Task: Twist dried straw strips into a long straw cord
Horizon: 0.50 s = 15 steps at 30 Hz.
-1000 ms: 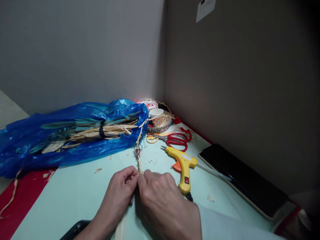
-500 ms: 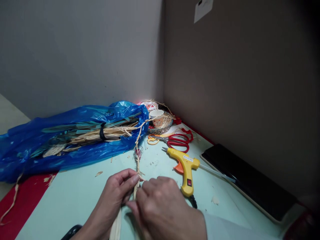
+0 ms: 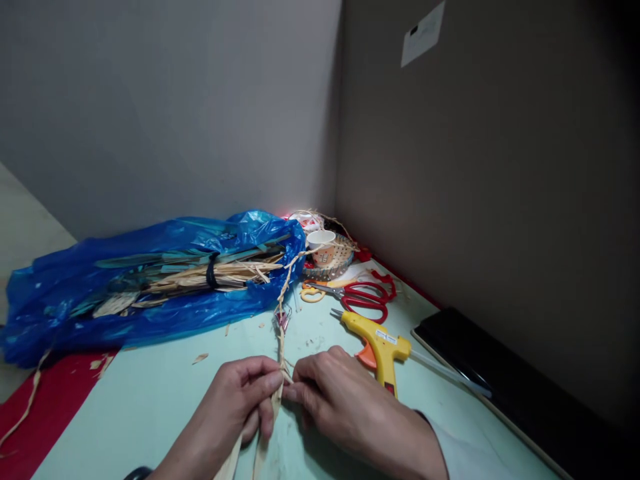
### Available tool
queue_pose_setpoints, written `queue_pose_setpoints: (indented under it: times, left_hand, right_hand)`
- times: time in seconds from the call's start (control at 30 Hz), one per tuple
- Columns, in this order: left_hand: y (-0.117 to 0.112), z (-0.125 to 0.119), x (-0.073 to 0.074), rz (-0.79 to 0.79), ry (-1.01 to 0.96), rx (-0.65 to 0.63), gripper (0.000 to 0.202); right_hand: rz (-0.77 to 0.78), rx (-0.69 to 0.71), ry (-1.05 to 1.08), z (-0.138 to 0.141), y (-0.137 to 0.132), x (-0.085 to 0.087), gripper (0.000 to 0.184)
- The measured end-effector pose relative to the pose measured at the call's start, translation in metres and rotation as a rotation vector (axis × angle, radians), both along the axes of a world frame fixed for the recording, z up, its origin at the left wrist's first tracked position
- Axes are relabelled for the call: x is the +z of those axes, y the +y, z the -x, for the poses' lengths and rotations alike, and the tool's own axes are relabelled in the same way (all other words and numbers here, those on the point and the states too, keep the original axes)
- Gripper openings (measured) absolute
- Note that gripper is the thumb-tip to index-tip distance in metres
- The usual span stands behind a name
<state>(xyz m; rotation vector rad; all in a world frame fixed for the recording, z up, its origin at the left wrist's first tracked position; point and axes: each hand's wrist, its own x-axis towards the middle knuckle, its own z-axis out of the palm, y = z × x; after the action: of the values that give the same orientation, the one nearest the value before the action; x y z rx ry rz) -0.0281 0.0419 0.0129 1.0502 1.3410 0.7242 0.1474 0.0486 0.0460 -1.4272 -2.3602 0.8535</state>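
A pale twisted cord of dried plant strips (image 3: 281,343) runs from near the paper cup down to my hands at the front of the table. My left hand (image 3: 245,397) pinches the cord between thumb and forefinger, with loose flat strips trailing below it toward me. Close on its right, my right hand (image 3: 340,400) is closed on a thin strip beside the same spot; the fingertips almost meet those of the left. A small dark reddish clip-like thing (image 3: 283,320) sits on the cord just beyond my hands.
An open blue plastic bag (image 3: 165,320) with a tied bundle of dried strips (image 3: 235,273) lies at left. Toward the corner stand a paper cup (image 3: 323,253) and a woven basket (image 3: 345,260). Red-handled scissors (image 3: 367,300), a yellow glue gun (image 3: 385,347) and a black flat case (image 3: 490,373) lie at right.
My right hand has turned and shifted right, opening a view of its fingertips on the strip. The left hand keeps its pinch. The whole view has shifted slightly.
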Motion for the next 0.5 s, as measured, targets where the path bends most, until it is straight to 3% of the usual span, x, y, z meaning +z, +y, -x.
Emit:
queue_pose_setpoints:
  times: [0.33,0.5]
  left_hand:
    - [-0.0008,-0.0038,-0.0051,-0.009,-0.186,0.011,0.035]
    - [-0.0001,-0.0051,-0.0107,-0.027,-0.302,0.024,0.036]
  right_hand:
    - [0.005,0.03,-0.036,-0.001,0.0035,-0.0014,0.027]
    - [0.005,0.075,0.063,-0.0032,0.0061,-0.0044,0.025]
